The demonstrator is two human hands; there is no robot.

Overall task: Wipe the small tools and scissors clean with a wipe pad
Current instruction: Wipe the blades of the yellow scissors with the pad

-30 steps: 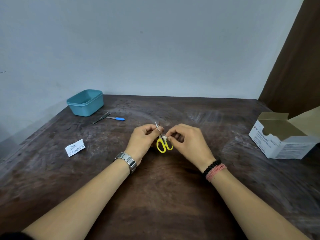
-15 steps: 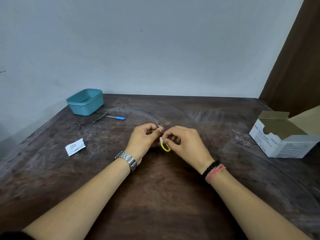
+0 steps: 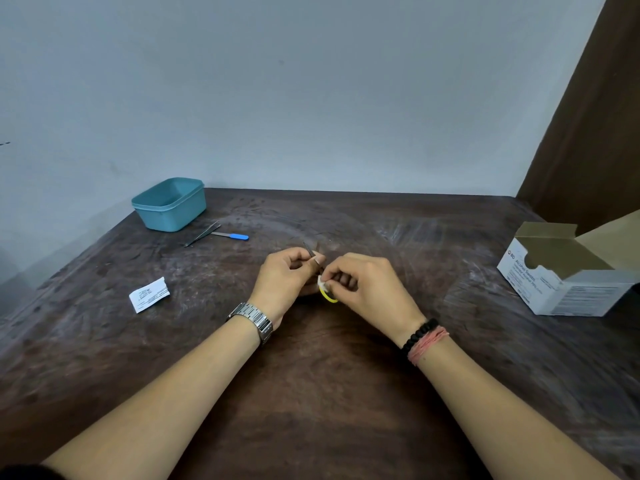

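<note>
Yellow-handled scissors (image 3: 327,294), held above the counter (image 3: 311,393) centre. Left of them: left hand (image 3: 289,278) pinching the blades, tips pointing away. Right of them: right hand (image 3: 367,289) pinching a white wipe pad (image 3: 321,282) near the pivot.

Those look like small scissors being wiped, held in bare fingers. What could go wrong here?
The left hand pinches the scissors by the blades, tip poking out, so a slip could nick a finger. The right hand rubs a tiny wipe pad, which may not shield its fingertips.
</note>
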